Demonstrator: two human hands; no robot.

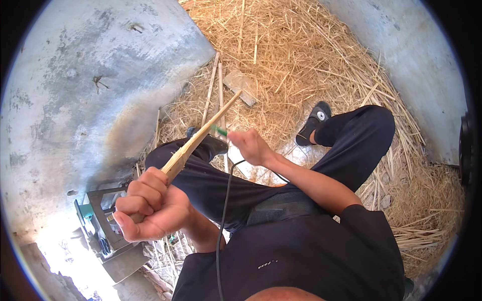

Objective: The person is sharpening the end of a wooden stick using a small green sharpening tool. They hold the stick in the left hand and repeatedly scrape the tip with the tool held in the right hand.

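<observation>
My left hand (155, 205) is closed round the thick near end of a long, pale split stick (193, 144), perhaps bamboo. The stick slants up and away to the right, narrowing to a point at its far end. Its surface looks freshly cut, with a few rough splinters near my fist. My right hand (251, 147) is closed on a green-handled tool (219, 131) whose end sits against or just beside the middle of the stick. The tool's blade or tip cannot be made out, and most of its handle is hidden in my fingers.
Straw shavings (301, 60) cover the floor ahead. Thin strips (211, 90) and a flat slab (241, 85) lie beyond my feet. A black cable (227, 200) hangs before my body. Walls (90, 100) rise on both sides; a metal frame (113, 226) stands at lower left.
</observation>
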